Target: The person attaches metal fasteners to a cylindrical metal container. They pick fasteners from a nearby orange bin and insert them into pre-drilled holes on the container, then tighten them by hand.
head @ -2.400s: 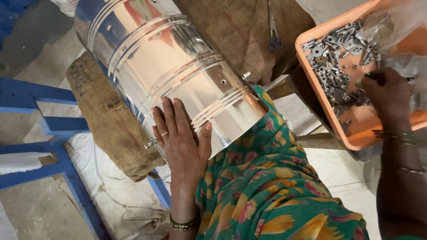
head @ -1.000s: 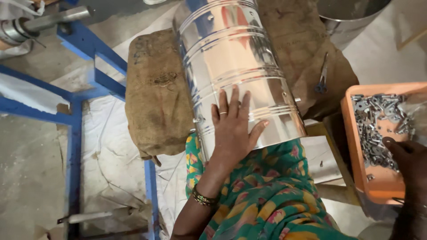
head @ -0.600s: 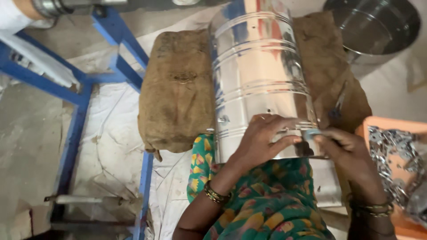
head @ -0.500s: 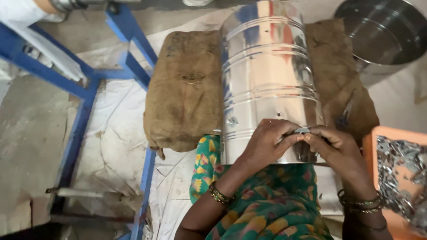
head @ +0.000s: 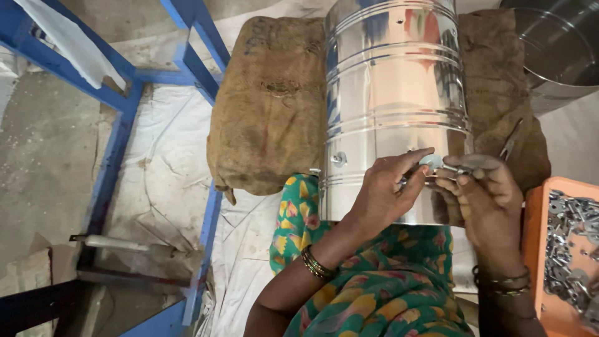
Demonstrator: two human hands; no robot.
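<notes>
A shiny steel drum [head: 394, 106] lies on its side across a burlap-covered cushion [head: 268, 106], its near rim resting against the person's lap, which is draped in green patterned cloth [head: 374, 293]. Both hands meet on the drum's lower curved wall, toward five o'clock from the drum's middle. The left hand [head: 384, 193] lies palm-down on the metal, its fingers stretched toward two o'clock and its fingertips pressing a small round metal piece [head: 432, 161] against the wall. The right hand [head: 483, 200] sits just beside it at three o'clock, fingers curled and pinched on a small metal part [head: 458, 168] that touches that same spot; the two hands are together, fingertips nearly touching. A small stud [head: 339, 159] shows on the drum at nine o'clock from the left hand. An orange tray [head: 535, 249] of loose metal pieces sits at four o'clock from the right hand, and a blue metal frame [head: 112, 93] stands far off at ten o'clock.
</notes>
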